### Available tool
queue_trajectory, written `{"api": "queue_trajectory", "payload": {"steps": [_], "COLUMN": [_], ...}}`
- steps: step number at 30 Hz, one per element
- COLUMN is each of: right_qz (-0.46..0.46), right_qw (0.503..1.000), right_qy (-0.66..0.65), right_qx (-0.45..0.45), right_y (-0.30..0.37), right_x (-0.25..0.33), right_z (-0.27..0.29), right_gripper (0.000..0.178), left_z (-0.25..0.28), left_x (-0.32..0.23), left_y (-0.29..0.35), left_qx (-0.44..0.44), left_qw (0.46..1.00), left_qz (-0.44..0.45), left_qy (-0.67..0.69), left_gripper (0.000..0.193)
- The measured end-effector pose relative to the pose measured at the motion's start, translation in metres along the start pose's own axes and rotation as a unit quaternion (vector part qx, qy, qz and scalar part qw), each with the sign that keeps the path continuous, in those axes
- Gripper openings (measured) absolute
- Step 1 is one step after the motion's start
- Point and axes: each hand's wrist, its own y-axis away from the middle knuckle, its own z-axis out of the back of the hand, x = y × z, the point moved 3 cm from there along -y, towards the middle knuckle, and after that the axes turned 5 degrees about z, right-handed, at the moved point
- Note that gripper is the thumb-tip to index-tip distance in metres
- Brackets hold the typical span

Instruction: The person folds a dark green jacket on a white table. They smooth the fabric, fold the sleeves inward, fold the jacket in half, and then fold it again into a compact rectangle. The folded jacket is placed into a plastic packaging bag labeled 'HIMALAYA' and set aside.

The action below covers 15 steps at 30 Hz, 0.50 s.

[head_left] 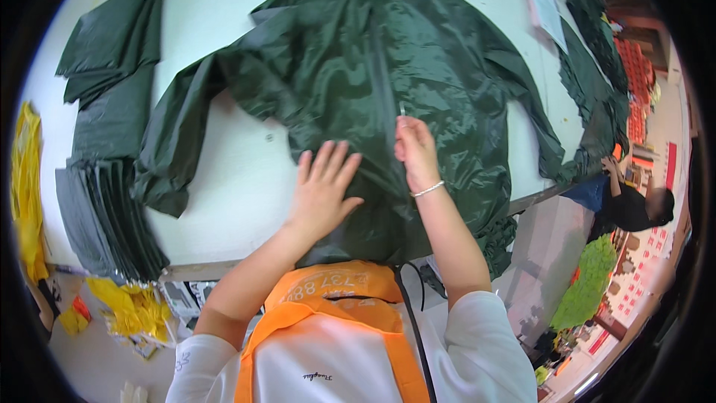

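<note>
A dark green raincoat (447, 67) of shiny fabric lies spread on the pale table, its collar at the far edge and its sleeves out to both sides. My left hand (322, 186) is flat on the lower front of the coat, palm down, fingers spread. Just right of the coat's front seam, my right hand (418, 151) is closed in a pinch. From its fingertips sticks up a small thin pale object (403, 109), too small to name. A white bracelet circles my right wrist.
Folded dark green garments (108, 216) are stacked at the table's left. Papers (547, 11) and more green fabric (589, 82) lie at the right. Yellow garments (30, 186) hang at the far left. Another person (634, 205) works beyond the table's right edge.
</note>
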Motion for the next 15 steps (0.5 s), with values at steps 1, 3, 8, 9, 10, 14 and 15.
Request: {"api": "queue_trajectory", "payload": {"steps": [1, 3, 8, 9, 10, 14, 15], "right_qz": [0.028, 0.129, 0.289, 0.318, 0.312, 0.088, 0.045], "right_qw": [0.998, 0.978, 0.833, 0.778, 0.754, 0.750, 0.740], "right_qy": [0.040, 0.125, 0.401, 0.456, 0.488, 0.579, 0.602], "right_qx": [-0.048, -0.107, -0.249, -0.293, -0.310, -0.307, -0.296], "right_y": [-0.007, -0.034, -0.141, -0.170, -0.205, -0.277, -0.287], "right_x": [0.015, 0.044, 0.144, 0.146, 0.135, 0.106, 0.096], "right_z": [0.030, 0.109, 0.336, 0.388, 0.458, 0.570, 0.586], "right_gripper": [0.024, 0.029, 0.030, 0.031, 0.030, 0.037, 0.041], "left_z": [-0.021, -0.039, -0.029, -0.031, -0.030, -0.020, -0.018], "left_x": [0.012, 0.035, 0.070, 0.075, 0.076, 0.057, 0.050], "left_y": [0.001, 0.007, 0.029, 0.030, 0.027, 0.019, 0.017], "left_qx": [0.004, -0.012, -0.012, -0.004, 0.006, 0.030, 0.041], "left_qw": [0.999, 0.993, 0.986, 0.980, 0.972, 0.922, 0.910], "left_qz": [0.030, 0.054, 0.066, 0.074, 0.075, 0.166, 0.195], "left_qy": [-0.012, -0.108, -0.151, -0.182, -0.220, -0.349, -0.364], "left_gripper": [0.074, 0.075, 0.079, 0.081, 0.082, 0.081, 0.081]}}
